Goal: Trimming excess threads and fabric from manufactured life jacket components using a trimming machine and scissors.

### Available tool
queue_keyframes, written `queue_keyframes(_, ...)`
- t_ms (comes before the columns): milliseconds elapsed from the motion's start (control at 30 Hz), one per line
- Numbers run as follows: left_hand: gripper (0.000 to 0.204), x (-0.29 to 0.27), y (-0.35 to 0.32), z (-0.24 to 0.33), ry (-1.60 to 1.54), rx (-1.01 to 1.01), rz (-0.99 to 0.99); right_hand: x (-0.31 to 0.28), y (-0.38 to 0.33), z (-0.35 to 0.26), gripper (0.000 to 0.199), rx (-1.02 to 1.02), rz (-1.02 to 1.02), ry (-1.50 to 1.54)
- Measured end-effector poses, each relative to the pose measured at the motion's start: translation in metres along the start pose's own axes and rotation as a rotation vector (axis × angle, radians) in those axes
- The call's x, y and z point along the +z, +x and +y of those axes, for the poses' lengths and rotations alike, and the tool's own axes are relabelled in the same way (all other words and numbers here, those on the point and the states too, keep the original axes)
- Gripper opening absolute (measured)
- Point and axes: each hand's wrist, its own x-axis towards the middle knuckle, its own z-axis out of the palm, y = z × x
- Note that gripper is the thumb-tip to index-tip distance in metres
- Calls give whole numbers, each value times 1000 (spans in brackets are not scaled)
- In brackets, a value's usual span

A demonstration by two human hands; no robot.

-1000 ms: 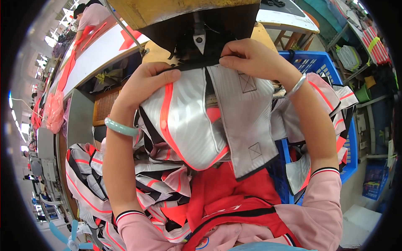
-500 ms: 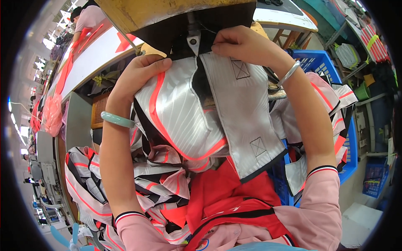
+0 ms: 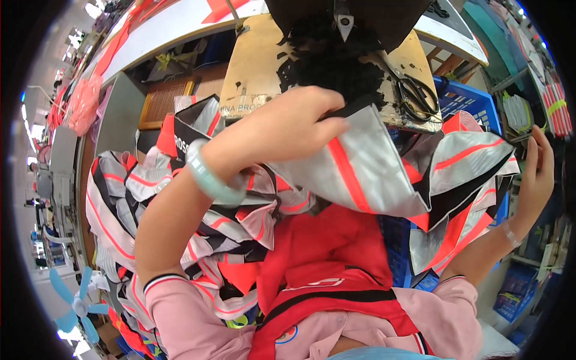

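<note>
My left hand (image 3: 321, 120), with a pale green bangle on its wrist, is closed on the upper edge of a silver fabric panel (image 3: 378, 162). An orange-red stripe runs down this panel, which hangs over my lap. Far out to the right, my right hand (image 3: 537, 171) is raised past the blue crate with its fingers stretched and nothing visible in them. In front of me is the dark underside of a machine (image 3: 300, 18) with a pointed metal piece (image 3: 344, 23). Beneath it, black fabric scraps (image 3: 336, 66) cover part of a wooden work plate (image 3: 255, 54).
Black-handled scissors (image 3: 417, 96) lie at the plate's right edge. A heap of silver, black and orange fabric pieces (image 3: 126, 177) sits at my left. More pieces (image 3: 465, 153) overhang a blue crate (image 3: 465, 99) at the right. A light-blue fan (image 3: 79, 307) is at the lower left.
My right hand has let go of the fabric and swung far right. My left hand has moved right and down with the panel, away from the machine's pointed piece. Scraps and scissors are now uncovered.
</note>
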Motion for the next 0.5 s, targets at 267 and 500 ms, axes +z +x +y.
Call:
queue_keyframes(267,34,28,18,-9,159,-11,-282,122,-123,-206,22,-806,-821,41)
queue_keyframes(500,35,26,-70,-94,-294,-47,50,152,-126,-190,19,-548,-897,428)
